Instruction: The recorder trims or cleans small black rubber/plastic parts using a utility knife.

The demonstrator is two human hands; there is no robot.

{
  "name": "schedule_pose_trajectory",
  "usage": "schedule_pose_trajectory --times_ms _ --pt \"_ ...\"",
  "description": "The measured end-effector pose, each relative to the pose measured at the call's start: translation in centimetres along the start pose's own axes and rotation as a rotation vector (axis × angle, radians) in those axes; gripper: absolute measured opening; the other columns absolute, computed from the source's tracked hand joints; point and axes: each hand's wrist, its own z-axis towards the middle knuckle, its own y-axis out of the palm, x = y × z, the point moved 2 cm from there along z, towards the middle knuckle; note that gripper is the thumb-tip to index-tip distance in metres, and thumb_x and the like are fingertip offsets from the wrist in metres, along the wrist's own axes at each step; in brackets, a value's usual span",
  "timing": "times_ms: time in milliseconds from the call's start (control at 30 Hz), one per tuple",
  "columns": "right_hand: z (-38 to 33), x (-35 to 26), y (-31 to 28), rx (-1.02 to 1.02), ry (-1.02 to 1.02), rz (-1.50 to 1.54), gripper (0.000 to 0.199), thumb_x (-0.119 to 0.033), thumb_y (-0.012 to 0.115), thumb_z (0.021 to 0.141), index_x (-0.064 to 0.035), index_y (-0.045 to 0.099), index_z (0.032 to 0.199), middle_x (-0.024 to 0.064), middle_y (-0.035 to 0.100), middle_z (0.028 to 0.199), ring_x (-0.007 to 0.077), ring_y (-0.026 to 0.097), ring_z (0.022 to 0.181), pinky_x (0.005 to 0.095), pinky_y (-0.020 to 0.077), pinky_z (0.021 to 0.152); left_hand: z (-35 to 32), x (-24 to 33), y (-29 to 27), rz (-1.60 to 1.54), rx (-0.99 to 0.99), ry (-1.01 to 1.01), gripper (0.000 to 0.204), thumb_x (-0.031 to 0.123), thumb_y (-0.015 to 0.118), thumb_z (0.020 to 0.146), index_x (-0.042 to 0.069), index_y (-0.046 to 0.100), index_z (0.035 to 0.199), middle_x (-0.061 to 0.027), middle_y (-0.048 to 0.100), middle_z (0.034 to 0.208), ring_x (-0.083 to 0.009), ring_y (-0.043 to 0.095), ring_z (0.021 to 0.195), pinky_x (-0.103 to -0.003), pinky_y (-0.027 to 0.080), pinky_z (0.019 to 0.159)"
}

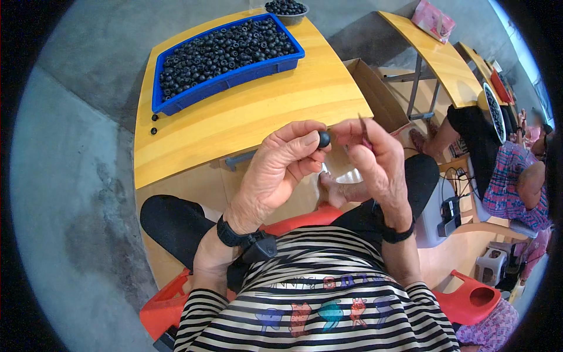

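Observation:
My left hand [272,164] pinches a small round black part [324,139] between thumb and fingers, in front of my lap. Close on its right, my right hand [380,161] is closed around a small thin tool [363,131] with a dark pointed end and a reddish part; its exact kind is hard to make out. Beyond my hands, a blue plastic tray [231,83] full of similar black ring-like parts lies on the yellow table [252,122]. Two loose black parts [154,124] rest on the tabletop by the tray's near left corner.
A grey bowl [291,19] of black parts stands behind the tray. To the right are an open cardboard box [378,91], a second yellow table [437,56] with a pink package [434,22], and a seated person [516,176] beside a basin [494,111]. A red stool [466,296] shows lower right.

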Motion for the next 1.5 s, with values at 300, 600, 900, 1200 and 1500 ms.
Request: schedule_pose_trajectory --times_ms 300,600,900,1200,1500 --pt "-1.3 -2.2 0.4 0.093 -0.203 -0.338 0.034 -0.031 0.054 0.089 0.0007 0.060 0.099 0.0132 0.056 0.076 0.0254 0.056 0.066 0.0314 0.0442 0.059 -0.6 0.0 0.2 0.034 0.009 0.033 0.022 0.010 0.061 0.086 0.000 0.060 0.105 -0.0091 0.065 0.087 -0.0104 0.064 0.072 -0.019 0.056 0.063" --pt "-1.6 -3.1 0.5 0.116 -0.380 -0.480 0.019 -0.012 0.069 0.076 -0.0006 0.061 0.089 0.0091 0.055 0.067 0.0226 0.054 0.056 0.0309 0.0429 0.049 -0.6 -0.4 1.1 0.051 0.000 0.035 0.019 0.009 0.060 0.087 0.000 0.061 0.103 -0.0071 0.065 0.083 -0.0095 0.063 0.070 -0.019 0.055 0.061" --pt "-1.5 -2.9 0.8 0.123 -0.399 -0.506 0.019 -0.013 0.071 0.074 -0.0018 0.062 0.087 0.0089 0.055 0.067 0.0228 0.055 0.057 0.0314 0.0436 0.049 -0.6 -0.5 0.9 0.039 0.018 0.028 0.016 0.009 0.061 0.086 0.000 0.061 0.100 -0.0056 0.064 0.081 -0.0092 0.062 0.068 -0.019 0.055 0.061" --pt "-1.6 -2.5 0.8 0.122 -0.383 -0.500 0.020 -0.013 0.070 0.074 -0.0018 0.061 0.087 0.0090 0.056 0.069 0.0230 0.056 0.058 0.0318 0.0444 0.050 -0.4 -0.7 0.7 0.032 -0.029 0.026 0.015 0.008 0.061 0.086 0.000 0.061 0.099 -0.0058 0.064 0.081 -0.0097 0.062 0.068 -0.020 0.055 0.060" --pt "-1.5 -2.3 0.7 0.137 -0.396 -0.528 0.019 -0.012 0.070 0.074 -0.0013 0.061 0.088 0.0092 0.057 0.069 0.0234 0.056 0.059 0.0319 0.0453 0.051 -0.3 -0.9 0.6 0.037 -0.008 0.013 0.015 0.009 0.060 0.087 0.000 0.061 0.098 -0.0054 0.063 0.079 -0.0092 0.061 0.066 -0.020 0.054 0.059"
